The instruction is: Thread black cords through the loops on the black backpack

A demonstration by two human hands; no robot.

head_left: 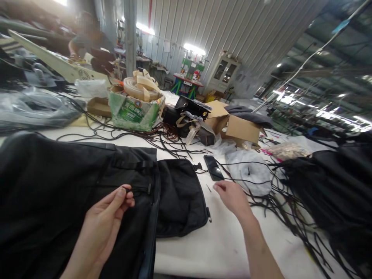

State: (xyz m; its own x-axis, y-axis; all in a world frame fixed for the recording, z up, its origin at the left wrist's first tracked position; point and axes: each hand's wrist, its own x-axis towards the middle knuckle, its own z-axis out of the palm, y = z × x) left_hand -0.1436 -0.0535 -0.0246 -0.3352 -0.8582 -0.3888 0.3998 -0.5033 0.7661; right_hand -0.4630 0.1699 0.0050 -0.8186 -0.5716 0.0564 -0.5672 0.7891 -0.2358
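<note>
A large black fabric bag [58,186] lies across the white table [221,240] in front of me. My left hand [106,219] rests on it, thumb and forefinger pinched on a black zipper pull cord [136,190]. A smaller black pouch [178,197] lies just right of the bag. My right hand [232,197] hovers over the table right of the pouch, fingers curled in a loose pinch near a small thin pin [208,188]; whether it holds anything is unclear. A dark phone [213,167] lies just beyond it.
Black cords [290,213] sprawl over the table's right side beside a heap of black bags [340,186]. A green box of tan strapping [135,106], cardboard boxes [238,128] and plastic bags [250,170] stand behind. Another person [90,42] works at the far left.
</note>
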